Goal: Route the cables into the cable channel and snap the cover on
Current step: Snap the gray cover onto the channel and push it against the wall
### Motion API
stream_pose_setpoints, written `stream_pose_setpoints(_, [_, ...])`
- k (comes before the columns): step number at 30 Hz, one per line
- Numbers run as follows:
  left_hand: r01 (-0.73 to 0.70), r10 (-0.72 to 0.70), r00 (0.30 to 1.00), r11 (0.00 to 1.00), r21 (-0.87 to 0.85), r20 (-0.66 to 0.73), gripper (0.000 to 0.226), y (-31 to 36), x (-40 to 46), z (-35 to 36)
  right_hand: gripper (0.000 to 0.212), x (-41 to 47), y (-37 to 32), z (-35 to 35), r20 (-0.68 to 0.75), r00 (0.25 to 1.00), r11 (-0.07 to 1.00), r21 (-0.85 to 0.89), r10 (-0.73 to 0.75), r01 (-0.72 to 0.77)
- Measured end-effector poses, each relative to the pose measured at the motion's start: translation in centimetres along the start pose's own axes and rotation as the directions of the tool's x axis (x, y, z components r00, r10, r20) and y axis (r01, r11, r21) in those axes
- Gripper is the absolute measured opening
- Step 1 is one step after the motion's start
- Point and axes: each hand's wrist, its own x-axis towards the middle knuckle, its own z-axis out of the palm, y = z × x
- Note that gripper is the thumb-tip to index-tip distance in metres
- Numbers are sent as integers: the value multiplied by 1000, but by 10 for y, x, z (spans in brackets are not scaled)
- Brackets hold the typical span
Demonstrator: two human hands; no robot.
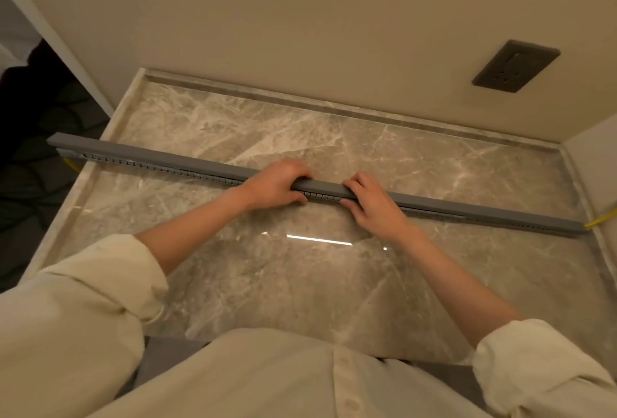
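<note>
the grey cable channel (187, 163) lies across the marble bench (300, 284) from its left edge to its right edge, the cover (434, 202) on top. yellow cable (601, 219) pokes out at both ends. the left hand (278, 185) and right hand (374, 205) pinch the cover mid-length, fingers curled over it. no writing is readable.

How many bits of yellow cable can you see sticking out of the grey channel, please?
2: one yellow cable end emerges at the channel's left end, the other at its right end. The run between them is hidden inside.
</note>
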Motion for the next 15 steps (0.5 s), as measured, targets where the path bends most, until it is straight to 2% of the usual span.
stream_pose_setpoints(4, [64,-63,998,998,22,-27,33,-39,-40,-32,26,6,1,-4,60,997,998,33,47,-49])
stream_pose_setpoints(9, [203,-197,979,959,195,-49,34,-83,-89,-72,25,21,1,-11,180,980,996,20,85,-90])
stream_pose_setpoints(15, [271,-251,961,941,201,-118,32,-107,-117,-87,35,56,-33,5,227,974,1000,14,-11,8])
